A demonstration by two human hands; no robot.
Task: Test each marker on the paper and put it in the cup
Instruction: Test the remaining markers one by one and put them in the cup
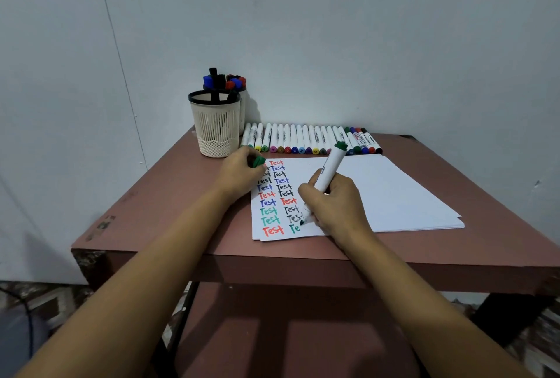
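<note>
Right hand (333, 204) pinches green marker (328, 171), tip on paper (394, 192) by its near edge, barrel tilting away-right. Left hand (239, 176) grips cap (257, 161) at paper's far-left corner. Cup (215, 129) sits just beyond that corner, nearer left hand.

Uncapped green marker (330, 170) tilted, tip on the paper (378, 189) — cup (215, 129) upright beyond.

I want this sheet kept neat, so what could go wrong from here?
1. The right hand rests on the paper right beside the half-written green word, so it may smear wet ink.
2. The left hand holds the green cap away from the marker; if capping is skipped, the tip could dry out or mark the cup.
</note>
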